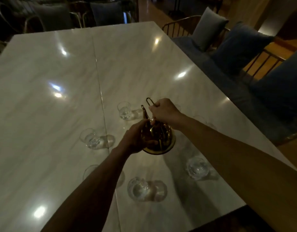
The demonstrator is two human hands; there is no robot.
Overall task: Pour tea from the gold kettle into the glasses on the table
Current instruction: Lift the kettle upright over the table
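The gold kettle [162,139] sits in the middle of the marble table [60,72], its spout pointing away toward the far glass [124,110]. My right hand [164,112] grips the kettle's tall wire handle from above. My left hand [137,138] is wrapped around the left side of the kettle's body near the lid. Several clear glasses ring the kettle: one at the left [90,138], one near front [139,188], one at the right [197,167], and one [89,170] partly hidden behind my left forearm.
A seam [99,81] runs down the tabletop. Chairs with blue cushions [241,46] line the right edge, and more chairs [60,15] stand at the far end. The table's near edge [228,213] drops off at bottom right.
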